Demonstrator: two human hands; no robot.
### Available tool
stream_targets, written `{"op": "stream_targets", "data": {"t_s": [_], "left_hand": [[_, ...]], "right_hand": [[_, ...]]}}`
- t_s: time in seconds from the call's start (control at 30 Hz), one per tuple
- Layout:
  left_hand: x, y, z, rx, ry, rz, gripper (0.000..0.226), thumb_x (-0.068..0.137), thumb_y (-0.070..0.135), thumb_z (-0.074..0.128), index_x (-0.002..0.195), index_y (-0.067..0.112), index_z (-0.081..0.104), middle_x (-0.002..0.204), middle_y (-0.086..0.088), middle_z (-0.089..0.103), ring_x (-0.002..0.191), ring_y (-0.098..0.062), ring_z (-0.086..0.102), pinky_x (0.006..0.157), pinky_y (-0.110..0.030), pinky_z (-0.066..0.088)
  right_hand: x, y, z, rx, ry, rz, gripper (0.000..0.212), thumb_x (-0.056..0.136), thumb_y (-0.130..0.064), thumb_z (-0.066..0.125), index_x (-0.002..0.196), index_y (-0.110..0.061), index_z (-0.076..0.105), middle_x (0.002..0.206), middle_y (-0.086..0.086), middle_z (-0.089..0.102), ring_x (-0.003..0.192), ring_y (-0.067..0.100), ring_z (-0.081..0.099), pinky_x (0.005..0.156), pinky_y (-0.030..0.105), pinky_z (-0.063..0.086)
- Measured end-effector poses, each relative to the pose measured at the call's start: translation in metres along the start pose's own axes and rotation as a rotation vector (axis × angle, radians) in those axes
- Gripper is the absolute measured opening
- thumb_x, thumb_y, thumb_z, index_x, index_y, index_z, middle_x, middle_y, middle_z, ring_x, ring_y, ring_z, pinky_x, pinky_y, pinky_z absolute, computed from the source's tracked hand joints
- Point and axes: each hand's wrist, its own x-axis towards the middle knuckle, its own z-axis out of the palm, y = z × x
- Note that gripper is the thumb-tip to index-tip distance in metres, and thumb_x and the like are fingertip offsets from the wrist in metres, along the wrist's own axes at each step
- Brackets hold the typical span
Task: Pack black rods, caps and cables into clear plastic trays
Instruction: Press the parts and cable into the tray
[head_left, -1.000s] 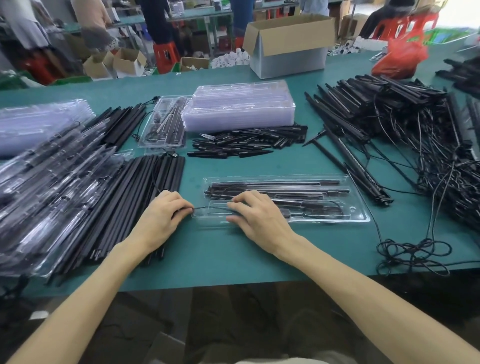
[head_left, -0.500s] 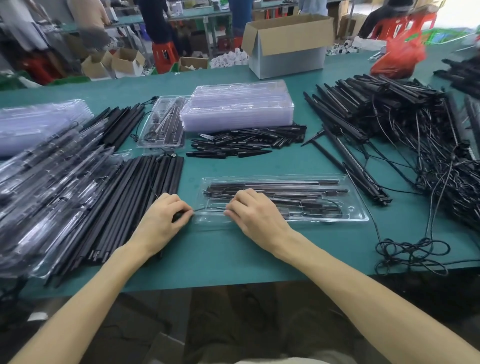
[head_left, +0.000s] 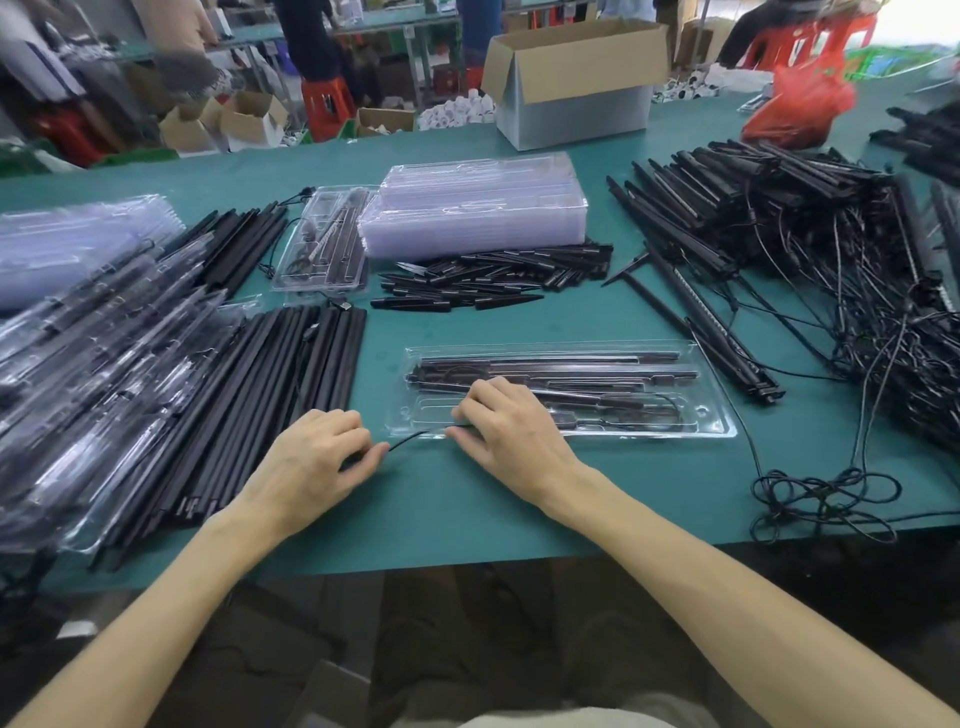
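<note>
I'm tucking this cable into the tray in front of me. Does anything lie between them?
Nothing visible does. The cable, pinched by the left hand, reaches the near-left edge of the tray, where the right hand grips it. That hand covers part of the tray's left end.

Workshop setting. A teal-green worktable (head_left: 519, 509) fills the middle of the view. An open cardboard box (head_left: 576, 83) stands on it at 1 o'clock, and a red plastic bag (head_left: 800, 111) lies at 2 o'clock. Past the far edge, at 12 o'clock, runs a second teal-topped bench (head_left: 395, 26) with a red stool (head_left: 327, 106) before it. Small open cartons (head_left: 249, 122) sit on the floor at 11 o'clock. More red stools (head_left: 826, 39) cluster at 1 o'clock, where bright light (head_left: 919, 21) washes out the corner. At 6 o'clock, the floor (head_left: 291, 649) below the near edge is dark.
</note>
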Motion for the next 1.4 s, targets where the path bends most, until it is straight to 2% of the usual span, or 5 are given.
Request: {"op": "stream_targets", "data": {"t_s": [0.3, 0.67, 0.93, 1.03, 1.4], "left_hand": [[0.011, 0.002, 0.005, -0.175, -0.071, -0.237, 0.026, 0.096, 0.045, 0.061, 0.084, 0.023, 0.059, 0.065, 0.007, 0.057, 0.061, -0.011, 0.055, 0.060, -0.036, 0.050], [0.015, 0.038, 0.014, -0.284, -0.167, 0.040, 0.010, 0.092, 0.028, 0.072, 0.092, 0.018, 0.070, 0.083, 0.011, 0.061, 0.074, -0.008, 0.057, 0.069, -0.029, 0.051], [0.037, 0.006, 0.017, -0.489, 0.049, -0.599, 0.032, 0.100, 0.041, 0.056, 0.078, 0.022, 0.068, 0.070, 0.006, 0.067, 0.067, -0.014, 0.064, 0.064, -0.030, 0.046], [0.051, -0.016, 0.024, -0.427, -0.173, -0.870, 0.027, 0.096, 0.042, 0.061, 0.088, 0.017, 0.064, 0.072, -0.002, 0.071, 0.063, -0.018, 0.067, 0.064, -0.031, 0.046], [0.087, -0.037, 0.022, -0.847, -0.563, -0.886, 0.028, 0.088, 0.028, 0.077, 0.083, 0.000, 0.078, 0.085, -0.017, 0.076, 0.064, -0.021, 0.070, 0.056, -0.025, 0.057]], "right_hand": [[0.001, 0.008, -0.004, -0.015, -0.134, -0.038, 0.035, 0.089, -0.034, 0.073, 0.110, -0.008, 0.063, 0.108, 0.008, 0.057, 0.098, 0.026, 0.053, 0.088, 0.037, 0.046], [0.006, 0.014, -0.016, 0.184, -0.179, 0.056, 0.026, 0.104, -0.021, 0.052, 0.120, -0.009, 0.069, 0.119, 0.003, 0.060, 0.111, 0.021, 0.053, 0.090, 0.039, 0.047], [-0.005, 0.011, -0.009, 0.229, -0.111, 0.087, 0.022, 0.103, -0.018, 0.055, 0.114, -0.007, 0.070, 0.110, 0.004, 0.061, 0.103, 0.022, 0.054, 0.086, 0.037, 0.048], [-0.005, 0.013, -0.009, 0.218, -0.115, 0.075, 0.022, 0.103, -0.018, 0.055, 0.112, -0.005, 0.071, 0.107, 0.005, 0.062, 0.101, 0.024, 0.054, 0.088, 0.038, 0.047], [-0.008, 0.018, -0.010, 0.203, -0.125, 0.019, 0.030, 0.095, -0.027, 0.068, 0.119, -0.008, 0.066, 0.123, 0.002, 0.058, 0.115, 0.020, 0.050, 0.099, 0.026, 0.040]]}}
